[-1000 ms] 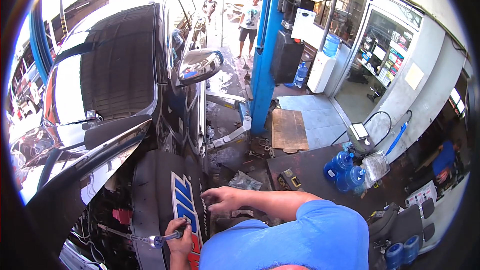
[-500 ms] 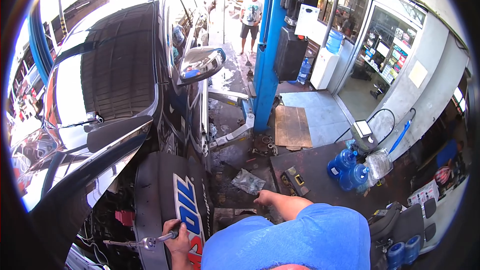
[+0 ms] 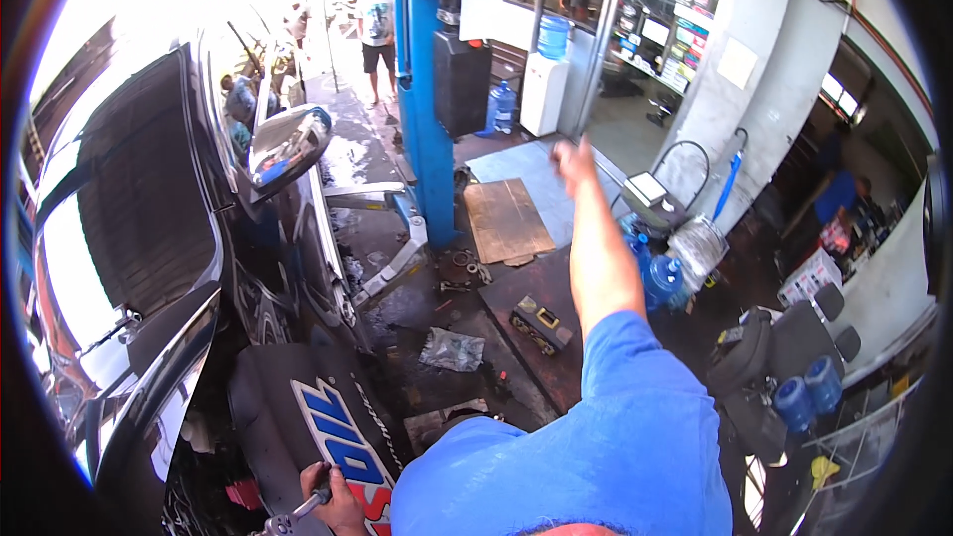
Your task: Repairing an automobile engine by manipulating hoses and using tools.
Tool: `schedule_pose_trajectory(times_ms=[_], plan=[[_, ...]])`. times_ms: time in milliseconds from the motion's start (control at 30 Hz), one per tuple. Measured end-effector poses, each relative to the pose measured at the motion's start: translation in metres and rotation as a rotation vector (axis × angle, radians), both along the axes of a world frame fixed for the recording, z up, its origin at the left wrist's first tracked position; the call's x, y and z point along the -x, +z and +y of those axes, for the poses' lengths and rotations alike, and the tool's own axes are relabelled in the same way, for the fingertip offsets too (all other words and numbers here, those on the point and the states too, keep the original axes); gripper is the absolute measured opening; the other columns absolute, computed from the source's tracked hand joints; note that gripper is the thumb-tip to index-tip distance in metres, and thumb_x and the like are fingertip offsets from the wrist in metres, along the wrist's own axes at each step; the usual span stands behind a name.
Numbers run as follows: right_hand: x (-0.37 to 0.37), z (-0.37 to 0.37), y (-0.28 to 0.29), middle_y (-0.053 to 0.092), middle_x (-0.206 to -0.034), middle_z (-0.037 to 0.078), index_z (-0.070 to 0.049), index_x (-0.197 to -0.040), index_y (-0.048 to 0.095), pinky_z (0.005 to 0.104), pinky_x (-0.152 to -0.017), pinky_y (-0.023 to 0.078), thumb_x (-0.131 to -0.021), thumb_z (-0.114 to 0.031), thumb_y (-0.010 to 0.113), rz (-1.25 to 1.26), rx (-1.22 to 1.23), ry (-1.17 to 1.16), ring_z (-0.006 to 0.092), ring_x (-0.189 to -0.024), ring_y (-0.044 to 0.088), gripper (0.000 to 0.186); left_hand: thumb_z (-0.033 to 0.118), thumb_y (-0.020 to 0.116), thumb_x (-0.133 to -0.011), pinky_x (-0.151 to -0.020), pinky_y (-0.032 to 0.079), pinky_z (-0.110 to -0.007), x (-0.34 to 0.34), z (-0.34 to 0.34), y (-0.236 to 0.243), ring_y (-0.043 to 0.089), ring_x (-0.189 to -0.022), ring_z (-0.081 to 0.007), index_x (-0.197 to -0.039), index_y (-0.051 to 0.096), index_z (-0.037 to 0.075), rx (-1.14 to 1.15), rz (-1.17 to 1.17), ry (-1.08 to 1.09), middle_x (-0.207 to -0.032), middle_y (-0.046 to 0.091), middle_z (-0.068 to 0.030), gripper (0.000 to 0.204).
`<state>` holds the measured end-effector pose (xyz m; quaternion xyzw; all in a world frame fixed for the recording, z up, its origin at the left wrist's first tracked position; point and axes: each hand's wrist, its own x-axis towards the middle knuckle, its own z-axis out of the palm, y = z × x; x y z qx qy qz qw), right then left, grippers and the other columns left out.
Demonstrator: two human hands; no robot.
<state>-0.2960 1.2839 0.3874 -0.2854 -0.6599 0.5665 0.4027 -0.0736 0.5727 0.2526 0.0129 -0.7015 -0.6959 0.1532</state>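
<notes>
At the lower left, my left hand (image 3: 340, 508) is closed around the handle of a ratchet wrench (image 3: 310, 502). Its head drops toward the bottom edge of the view, over the car's engine bay. Under that hand a dark fender cover (image 3: 288, 387) with large printed lettering drapes the car's side. My right arm stretches out ahead, and my right hand (image 3: 573, 164) is raised in the air, somewhat blurred. Its fingers look spread apart, with nothing seen in them. Beyond it lies the pale floor by the glass door.
A dark car (image 3: 139, 199) with its hood up fills the left. A blue lift post (image 3: 425, 119) stands ahead. Right of me are a toolbox (image 3: 539, 325), blue water bottles (image 3: 663, 283) and loose car seats (image 3: 784, 347). A person (image 3: 377, 30) stands in the distance.
My right hand has swung up and forward from low beside the plastic bag on the floor. The view has turned right; my left hand still grips the ratchet wrench.
</notes>
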Motion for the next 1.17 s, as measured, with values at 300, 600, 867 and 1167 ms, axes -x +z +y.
schedule_pose_trajectory(times_ms=[300, 600, 867, 1167], plan=[[-0.062, 0.014, 0.198, 0.07, -0.089, 0.011, -0.007, -0.152, 0.012, 0.0297, -0.056, 0.052, -0.087, -0.006, 0.06, 0.316, -0.022, 0.18, 0.0168, -0.069, 0.068, 0.08, -0.005, 0.061, -0.092, -0.09, 0.051, -0.031, 0.002, -0.003, -0.005, 0.06, -0.097, -0.0178, -0.12, 0.057, 0.002, 0.051, 0.011, 0.004, -0.107, 0.061, -0.0088, 0.029], [-0.065, -0.019, 0.158, 0.07, -0.093, 0.011, -0.005, -0.158, -0.007, 0.0282, -0.058, 0.051, -0.091, -0.009, 0.062, 0.259, -0.115, 0.201, 0.0157, -0.073, 0.066, 0.097, -0.009, 0.059, -0.086, -0.084, 0.049, -0.029, -0.007, 0.015, 0.036, 0.059, -0.089, -0.0165, -0.108, 0.059, 0.0, 0.138, 0.109, 0.034, -0.098, 0.058, -0.0091, 0.024], [-0.053, -0.04, 0.083, 0.071, -0.097, 0.012, -0.006, -0.16, -0.001, 0.0276, -0.058, 0.051, -0.094, -0.013, 0.062, 0.103, -0.034, 0.191, 0.016, -0.072, 0.064, 0.091, -0.009, 0.06, -0.085, -0.083, 0.05, -0.029, -0.011, 0.011, 0.045, 0.059, -0.09, -0.0159, -0.107, 0.058, 0.0, 0.117, 0.062, 0.04, -0.099, 0.058, -0.0086, 0.024], [-0.033, -0.088, -0.187, 0.072, -0.095, 0.015, 0.006, -0.136, 0.054, 0.0412, -0.064, 0.054, -0.078, -0.023, 0.072, -0.943, -0.5, 0.242, 0.0248, -0.074, 0.067, 0.068, -0.01, 0.061, -0.084, -0.083, 0.05, -0.031, -0.007, 0.007, 0.036, 0.061, -0.09, -0.0176, -0.107, 0.06, 0.0, 0.145, 0.099, 0.041, -0.101, 0.059, -0.0104, 0.025]])
